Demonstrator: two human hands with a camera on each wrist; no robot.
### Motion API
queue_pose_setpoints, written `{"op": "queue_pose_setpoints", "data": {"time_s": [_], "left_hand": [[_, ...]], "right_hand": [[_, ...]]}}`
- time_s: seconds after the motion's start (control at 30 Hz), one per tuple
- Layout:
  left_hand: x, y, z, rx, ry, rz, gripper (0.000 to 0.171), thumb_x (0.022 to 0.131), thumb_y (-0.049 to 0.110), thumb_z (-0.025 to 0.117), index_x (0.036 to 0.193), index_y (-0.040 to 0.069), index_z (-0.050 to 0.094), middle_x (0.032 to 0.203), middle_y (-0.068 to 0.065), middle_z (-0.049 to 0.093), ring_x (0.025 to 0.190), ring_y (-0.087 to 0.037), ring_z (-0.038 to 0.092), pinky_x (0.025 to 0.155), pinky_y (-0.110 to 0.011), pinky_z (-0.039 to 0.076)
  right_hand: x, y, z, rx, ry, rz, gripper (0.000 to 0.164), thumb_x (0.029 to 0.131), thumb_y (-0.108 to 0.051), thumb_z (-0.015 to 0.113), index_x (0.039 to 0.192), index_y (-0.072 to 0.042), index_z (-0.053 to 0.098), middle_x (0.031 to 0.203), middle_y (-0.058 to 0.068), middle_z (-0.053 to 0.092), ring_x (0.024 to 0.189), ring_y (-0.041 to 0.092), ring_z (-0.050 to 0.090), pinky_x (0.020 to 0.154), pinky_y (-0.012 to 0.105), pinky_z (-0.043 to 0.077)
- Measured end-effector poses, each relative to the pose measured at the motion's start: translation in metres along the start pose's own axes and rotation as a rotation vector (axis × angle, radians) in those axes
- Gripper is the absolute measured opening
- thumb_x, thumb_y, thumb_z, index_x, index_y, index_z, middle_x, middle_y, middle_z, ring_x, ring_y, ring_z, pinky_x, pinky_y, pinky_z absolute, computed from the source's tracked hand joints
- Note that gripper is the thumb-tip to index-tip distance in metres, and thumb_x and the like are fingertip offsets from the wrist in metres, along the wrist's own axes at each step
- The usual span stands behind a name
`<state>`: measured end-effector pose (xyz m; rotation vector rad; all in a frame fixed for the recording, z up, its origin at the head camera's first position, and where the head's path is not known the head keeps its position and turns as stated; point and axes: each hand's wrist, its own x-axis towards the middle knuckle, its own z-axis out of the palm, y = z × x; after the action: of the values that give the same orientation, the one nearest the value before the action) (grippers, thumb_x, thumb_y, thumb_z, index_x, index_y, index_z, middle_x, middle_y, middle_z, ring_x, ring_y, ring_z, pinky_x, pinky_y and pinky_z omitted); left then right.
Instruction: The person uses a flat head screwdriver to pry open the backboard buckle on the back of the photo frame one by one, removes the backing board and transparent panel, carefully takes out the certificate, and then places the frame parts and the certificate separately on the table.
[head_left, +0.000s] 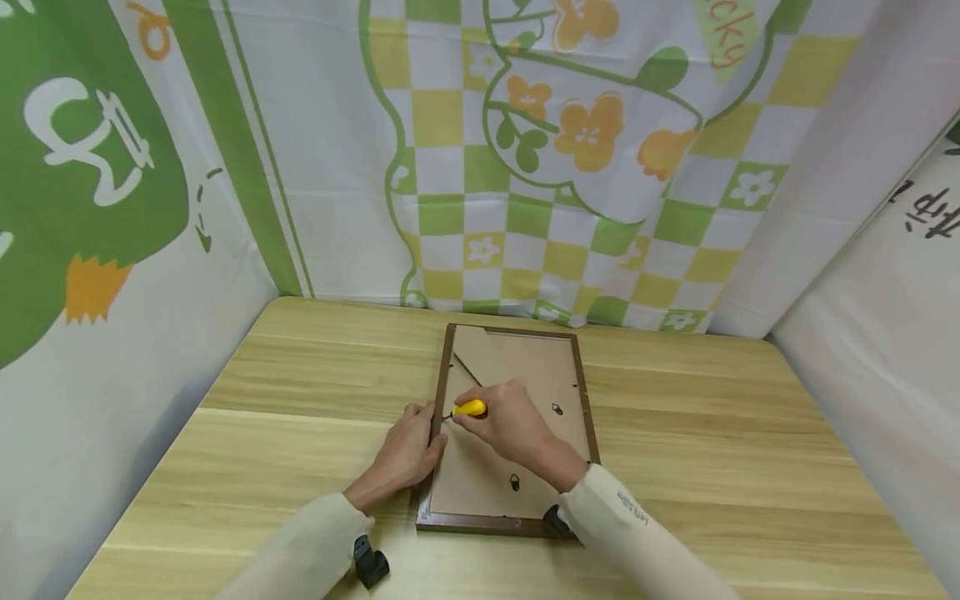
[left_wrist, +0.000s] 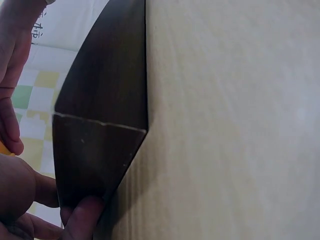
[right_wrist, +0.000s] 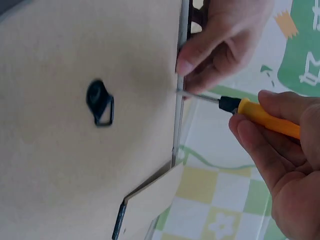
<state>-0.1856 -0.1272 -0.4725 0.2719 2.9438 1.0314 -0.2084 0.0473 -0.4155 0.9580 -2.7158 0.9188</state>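
Note:
A brown picture frame [head_left: 487,525] lies face down on the table, its tan backing board [head_left: 540,367] showing. My left hand [head_left: 408,450] grips the frame's left side, thumb on the rim and the other fingers along the outer wall. In my right hand [head_left: 513,421] is a screwdriver with a yellow handle [head_left: 470,407], pinched between thumb and fingers. Its metal shaft [right_wrist: 201,95] points at the left inner edge of the frame, tip right at the rim, close to the left thumb [right_wrist: 186,66]. A dark hanging hook [right_wrist: 100,102] shows on the board.
A tan stand flap [right_wrist: 152,197] sits at the backing's far left part. Another hook [head_left: 514,482] lies nearer the front. Small dark tabs line the frame's inner edges. The wooden table [head_left: 697,433] extends to both sides, with printed curtains [head_left: 525,225] behind and beside it.

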Motion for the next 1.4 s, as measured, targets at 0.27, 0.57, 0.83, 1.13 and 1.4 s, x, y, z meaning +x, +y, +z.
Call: {"op": "queue_pose_setpoints", "data": {"time_s": [0.27, 0.57, 0.83, 1.13, 1.4], "left_hand": [[-0.001, 0.001, 0.000, 0.000, 0.012, 0.021, 0.052, 0.091, 0.008, 0.064, 0.136, -0.012, 0.047, 0.117, -0.026, 0.056, 0.100, -0.035, 0.061, 0.084, -0.047, 0.052], [-0.003, -0.003, 0.000, 0.020, 0.012, 0.012, 0.057, 0.093, 0.009, 0.062, 0.139, -0.017, 0.042, 0.125, -0.030, 0.053, 0.108, -0.040, 0.060, 0.092, -0.049, 0.051], [-0.003, -0.001, 0.001, 0.026, 0.021, 0.025, 0.056, 0.093, 0.009, 0.062, 0.138, -0.017, 0.042, 0.125, -0.030, 0.053, 0.106, -0.040, 0.061, 0.090, -0.049, 0.052], [-0.004, -0.003, 0.003, -0.001, 0.026, 0.017, 0.057, 0.093, 0.009, 0.062, 0.139, -0.017, 0.041, 0.125, -0.028, 0.053, 0.104, -0.037, 0.062, 0.089, -0.048, 0.052], [-0.005, -0.004, 0.003, -0.004, 0.028, 0.027, 0.057, 0.093, 0.009, 0.061, 0.140, -0.016, 0.041, 0.126, -0.028, 0.053, 0.103, -0.036, 0.062, 0.088, -0.048, 0.053]], "right_hand": [[0.004, 0.003, -0.012, 0.026, 0.066, 0.090, 0.014, 0.087, -0.018, 0.076, 0.097, -0.009, 0.078, 0.090, 0.007, 0.076, 0.063, 0.005, 0.059, 0.055, 0.015, 0.048], [0.015, 0.036, -0.028, 0.189, 0.095, 0.347, 0.018, 0.085, -0.020, 0.078, 0.099, -0.011, 0.078, 0.096, 0.007, 0.072, 0.066, 0.011, 0.056, 0.057, 0.021, 0.048], [0.016, 0.070, -0.018, 0.380, 0.098, 0.514, 0.019, 0.083, -0.017, 0.078, 0.102, -0.012, 0.078, 0.105, 0.007, 0.070, 0.086, 0.017, 0.060, 0.069, 0.025, 0.052], [0.031, 0.092, -0.006, 0.441, 0.092, 0.572, 0.018, 0.084, -0.012, 0.076, 0.101, -0.013, 0.078, 0.109, 0.006, 0.072, 0.098, 0.020, 0.064, 0.077, 0.028, 0.055], [0.040, 0.099, 0.001, 0.482, 0.084, 0.574, 0.016, 0.086, -0.010, 0.074, 0.102, -0.011, 0.077, 0.114, 0.009, 0.069, 0.098, 0.020, 0.061, 0.074, 0.025, 0.054]]}}
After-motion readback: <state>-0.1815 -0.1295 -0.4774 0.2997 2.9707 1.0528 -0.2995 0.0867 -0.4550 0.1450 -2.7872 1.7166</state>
